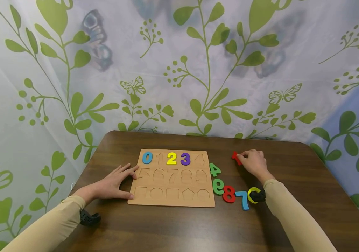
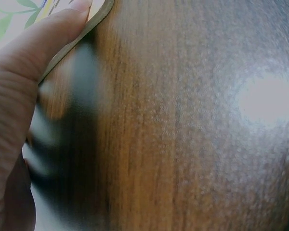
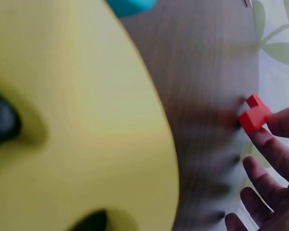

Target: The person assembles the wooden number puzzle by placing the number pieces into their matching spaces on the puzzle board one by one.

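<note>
A tan wooden puzzle board (image 1: 163,183) with number and shape recesses lies on the table, a blue 0 (image 1: 147,158), a yellow 2 (image 1: 171,158) and a purple 3 (image 1: 185,159) sitting in its top row. My left hand (image 1: 114,182) rests at the board's left side, fingers spread, thumb (image 2: 62,30) on the near corner. Right of the board, my right hand (image 1: 255,162) pinches a red number piece (image 3: 255,115) between thumb and finger; which digit it is stays partly hidden. The other fingers of that hand are loosely extended.
Loose pieces trail right of the board: a green 4 (image 1: 215,170), a green 9-like piece (image 1: 218,187), a red 8 (image 1: 229,194) and a blue 7 (image 1: 243,200). A yellow piece (image 3: 111,120) lies under the right wrist, partly covered. A patterned cloth (image 1: 154,115) hangs behind the table.
</note>
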Action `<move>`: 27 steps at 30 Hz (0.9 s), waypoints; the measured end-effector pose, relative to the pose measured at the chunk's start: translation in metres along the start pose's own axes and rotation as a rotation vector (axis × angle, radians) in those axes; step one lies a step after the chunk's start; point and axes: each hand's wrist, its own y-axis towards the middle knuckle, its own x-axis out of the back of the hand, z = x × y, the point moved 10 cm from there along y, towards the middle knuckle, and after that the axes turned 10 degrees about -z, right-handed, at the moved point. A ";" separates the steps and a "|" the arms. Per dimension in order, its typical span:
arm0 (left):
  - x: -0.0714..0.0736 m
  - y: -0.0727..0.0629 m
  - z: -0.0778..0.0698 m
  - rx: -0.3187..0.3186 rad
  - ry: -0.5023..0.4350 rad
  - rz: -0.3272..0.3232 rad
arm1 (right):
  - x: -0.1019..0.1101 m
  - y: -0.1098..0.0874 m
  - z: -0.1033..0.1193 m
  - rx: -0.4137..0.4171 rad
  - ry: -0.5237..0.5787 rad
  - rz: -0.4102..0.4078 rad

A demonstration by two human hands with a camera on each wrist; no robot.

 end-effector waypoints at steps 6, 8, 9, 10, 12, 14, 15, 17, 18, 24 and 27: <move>0.001 0.000 0.000 -0.005 -0.004 -0.006 | 0.001 0.000 -0.004 0.017 -0.002 0.032; 0.001 0.000 -0.001 -0.006 -0.004 -0.007 | 0.002 0.000 -0.006 0.037 0.007 0.042; 0.001 0.000 -0.001 -0.007 -0.003 -0.006 | 0.001 0.000 -0.006 0.050 0.018 0.052; 0.001 0.000 -0.001 -0.007 -0.003 -0.006 | 0.001 0.000 -0.007 0.065 0.036 0.068; 0.000 0.000 -0.001 -0.009 -0.002 -0.006 | -0.002 -0.001 -0.007 0.102 0.069 0.113; 0.001 0.000 -0.001 -0.009 -0.002 -0.007 | -0.005 -0.002 -0.006 0.139 0.095 0.165; 0.001 -0.001 -0.001 -0.011 -0.003 -0.009 | -0.006 -0.003 -0.005 0.154 0.108 0.188; 0.001 -0.001 -0.001 -0.010 -0.002 -0.010 | -0.008 -0.004 -0.004 0.175 0.108 0.216; 0.001 -0.001 -0.001 -0.009 -0.001 -0.008 | -0.009 -0.004 -0.003 0.181 0.106 0.222; 0.001 0.000 -0.002 -0.004 -0.004 0.001 | -0.013 -0.002 -0.004 0.188 0.077 0.215; 0.000 0.000 -0.002 -0.006 -0.007 -0.001 | -0.014 0.000 -0.004 0.189 0.066 0.202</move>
